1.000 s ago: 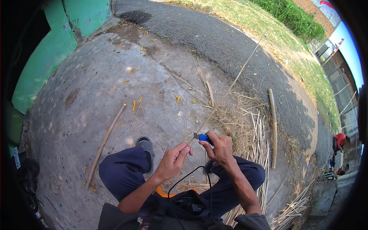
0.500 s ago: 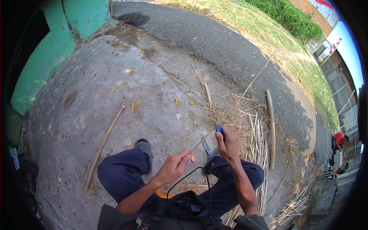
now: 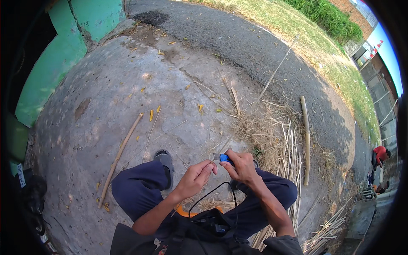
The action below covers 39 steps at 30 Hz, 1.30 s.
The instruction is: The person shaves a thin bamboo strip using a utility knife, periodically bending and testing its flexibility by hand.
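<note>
As left fingers (image 3: pixel 206 168) pinch it, the stick (image 3: pixel 279 68) slants ahead.

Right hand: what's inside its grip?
A blue-handled knife. Part of the blue handle and the grey blade show, the blade pointing toward the left hand. The rest of the handle is covered by the right hand.

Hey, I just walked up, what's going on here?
A person's left hand pinches a long, thin strip that runs out ahead. The right hand grips a blue-handled knife, its blade close to the left hand. Shavings lie on the ground ahead and to the right, beside a pile of pale strips.
</note>
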Each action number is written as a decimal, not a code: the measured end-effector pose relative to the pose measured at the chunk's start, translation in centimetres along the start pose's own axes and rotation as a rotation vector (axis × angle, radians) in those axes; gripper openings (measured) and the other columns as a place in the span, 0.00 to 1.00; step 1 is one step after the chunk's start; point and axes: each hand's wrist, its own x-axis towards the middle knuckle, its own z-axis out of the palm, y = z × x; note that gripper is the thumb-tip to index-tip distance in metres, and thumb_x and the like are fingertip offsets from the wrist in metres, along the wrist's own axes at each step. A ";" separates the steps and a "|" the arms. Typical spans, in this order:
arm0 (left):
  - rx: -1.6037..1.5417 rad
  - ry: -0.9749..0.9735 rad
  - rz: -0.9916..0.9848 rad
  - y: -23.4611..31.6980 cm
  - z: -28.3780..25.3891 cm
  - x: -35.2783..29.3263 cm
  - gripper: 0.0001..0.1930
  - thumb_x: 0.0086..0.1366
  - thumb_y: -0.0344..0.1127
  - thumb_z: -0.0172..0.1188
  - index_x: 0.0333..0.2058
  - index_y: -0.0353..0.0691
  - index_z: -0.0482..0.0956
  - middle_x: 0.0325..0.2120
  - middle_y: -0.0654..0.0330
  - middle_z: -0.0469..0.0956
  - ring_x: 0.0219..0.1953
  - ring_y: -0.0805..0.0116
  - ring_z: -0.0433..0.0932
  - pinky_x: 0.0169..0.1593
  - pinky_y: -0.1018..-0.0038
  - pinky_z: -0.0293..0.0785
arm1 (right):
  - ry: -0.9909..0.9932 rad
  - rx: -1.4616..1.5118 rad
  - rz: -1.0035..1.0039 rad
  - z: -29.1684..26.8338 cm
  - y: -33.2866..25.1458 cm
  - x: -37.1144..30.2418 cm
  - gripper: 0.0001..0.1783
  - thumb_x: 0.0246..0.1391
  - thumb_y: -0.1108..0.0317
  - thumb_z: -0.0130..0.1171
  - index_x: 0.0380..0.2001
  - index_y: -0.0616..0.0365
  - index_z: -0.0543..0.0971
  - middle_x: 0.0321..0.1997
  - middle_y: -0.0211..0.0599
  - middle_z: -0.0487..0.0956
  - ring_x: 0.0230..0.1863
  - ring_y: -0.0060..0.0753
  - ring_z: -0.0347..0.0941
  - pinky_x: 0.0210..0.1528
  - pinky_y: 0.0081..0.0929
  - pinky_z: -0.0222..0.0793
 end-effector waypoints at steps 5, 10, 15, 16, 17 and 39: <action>0.135 0.063 0.041 0.4 0.1 -0.1 0.13 0.84 0.37 0.45 0.41 0.36 0.74 0.18 0.75 0.57 0.18 0.86 0.54 0.24 0.79 0.51 | -0.007 -0.057 -0.009 -0.1 -0.1 0.5 0.17 0.64 0.53 0.66 0.34 0.55 0.76 0.21 0.42 0.78 0.23 0.51 0.78 0.25 0.42 0.68; 0.229 0.119 0.066 0.2 0.5 -0.2 0.13 0.81 0.37 0.48 0.37 0.38 0.76 0.16 0.69 0.61 0.19 0.82 0.59 0.25 0.75 0.55 | 0.094 -0.054 0.081 -0.3 0.8 0.9 0.18 0.65 0.51 0.65 0.33 0.54 0.76 0.20 0.42 0.78 0.19 0.51 0.76 0.23 0.42 0.67; 0.417 0.180 0.120 1.2 0.9 -0.4 0.13 0.80 0.36 0.49 0.36 0.36 0.76 0.17 0.62 0.62 0.19 0.76 0.60 0.26 0.71 0.58 | 0.131 -0.106 0.078 -0.8 1.4 1.3 0.18 0.66 0.51 0.63 0.32 0.54 0.76 0.19 0.43 0.77 0.20 0.52 0.75 0.24 0.42 0.66; 0.438 0.194 0.133 1.3 1.0 -0.4 0.13 0.80 0.35 0.49 0.36 0.35 0.76 0.17 0.60 0.63 0.19 0.75 0.61 0.26 0.70 0.59 | 0.167 -0.132 0.098 -0.8 2.0 1.3 0.18 0.66 0.51 0.63 0.32 0.54 0.76 0.19 0.43 0.76 0.20 0.53 0.75 0.24 0.43 0.66; 0.459 0.207 0.146 1.4 1.1 -0.4 0.12 0.79 0.34 0.50 0.36 0.35 0.77 0.17 0.59 0.64 0.19 0.74 0.62 0.26 0.69 0.60 | 0.203 -0.159 0.119 -0.9 2.4 1.5 0.18 0.66 0.51 0.63 0.32 0.55 0.75 0.19 0.44 0.76 0.20 0.53 0.75 0.24 0.43 0.66; 0.524 0.179 0.185 -1.8 -1.2 -2.7 0.14 0.78 0.37 0.50 0.40 0.35 0.81 0.20 0.58 0.72 0.24 0.72 0.69 0.32 0.68 0.67 | 0.647 0.695 0.524 -5.4 4.8 2.3 0.25 0.75 0.49 0.53 0.57 0.60 0.80 0.29 0.24 0.77 0.17 0.08 0.53 0.19 0.17 0.44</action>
